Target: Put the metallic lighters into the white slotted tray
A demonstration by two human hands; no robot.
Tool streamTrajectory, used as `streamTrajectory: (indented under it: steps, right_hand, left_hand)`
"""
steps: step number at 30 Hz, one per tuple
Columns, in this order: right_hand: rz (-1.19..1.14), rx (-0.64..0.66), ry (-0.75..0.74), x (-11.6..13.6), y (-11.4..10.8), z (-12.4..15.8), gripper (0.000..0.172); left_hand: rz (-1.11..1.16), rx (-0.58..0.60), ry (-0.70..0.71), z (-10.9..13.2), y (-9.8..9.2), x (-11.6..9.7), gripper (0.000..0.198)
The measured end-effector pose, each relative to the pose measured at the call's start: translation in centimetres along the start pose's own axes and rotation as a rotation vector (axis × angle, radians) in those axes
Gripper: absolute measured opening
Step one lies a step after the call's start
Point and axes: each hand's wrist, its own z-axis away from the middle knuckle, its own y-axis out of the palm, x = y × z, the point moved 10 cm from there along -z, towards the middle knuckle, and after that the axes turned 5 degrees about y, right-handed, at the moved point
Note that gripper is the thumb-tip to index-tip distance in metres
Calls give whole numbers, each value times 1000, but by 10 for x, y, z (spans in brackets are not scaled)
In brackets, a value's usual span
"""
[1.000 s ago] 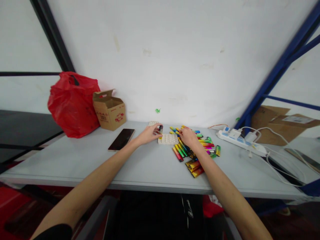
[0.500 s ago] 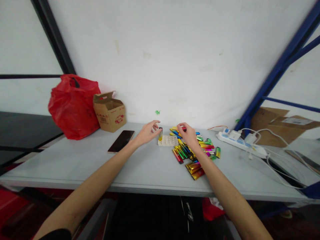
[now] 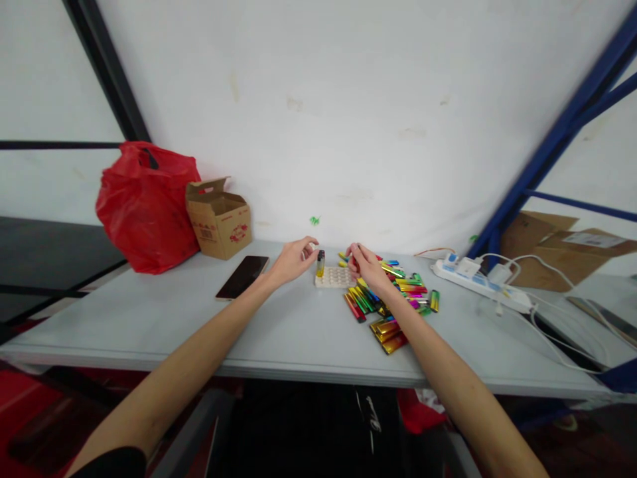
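A yellow lighter with a dark top (image 3: 320, 264) stands upright at the left end of a white tray with rows of round holes (image 3: 332, 279). Just left of this lighter is my left hand (image 3: 294, 259), its fingers loosely bent and apart, holding nothing. My right hand (image 3: 367, 267) is closed in a pinch over the tray's right end. A lighter sits in that pinch, mostly hidden by the fingers. Around and below my right wrist lies a pile of shiny, many-coloured lighters (image 3: 363, 299), partly covered by my forearm.
A dark phone (image 3: 243, 277) lies left of my left hand. Farther left stand an open cardboard box (image 3: 219, 226) and a red plastic bag (image 3: 148, 212). On the right, a white power strip (image 3: 480, 285) with plugs and cables lies before flattened cardboard (image 3: 547, 252).
My right hand has moved slightly left from above the pile to the tray's right end, its fingers turning downward. My left hand has drawn slightly back from the standing lighter.
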Motion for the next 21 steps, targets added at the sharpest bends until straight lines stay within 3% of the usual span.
streamTrajectory:
  steps: [7,10,15,21]
  right_hand:
    - [-185,89,303,-29,11,2,64]
    - [-155,66,301,-31,9,3,57]
    - [-38,-102,272,-30,-4,2,44]
    - [-37,-111,250,-29,-4,1,52]
  left_hand:
    - [0,10,6,1,2,-2,27]
    - [3,21,12,2,4,-2,27]
    - [9,29,4,2,6,-1,27]
    - [3,13,8,1,3,-3,27]
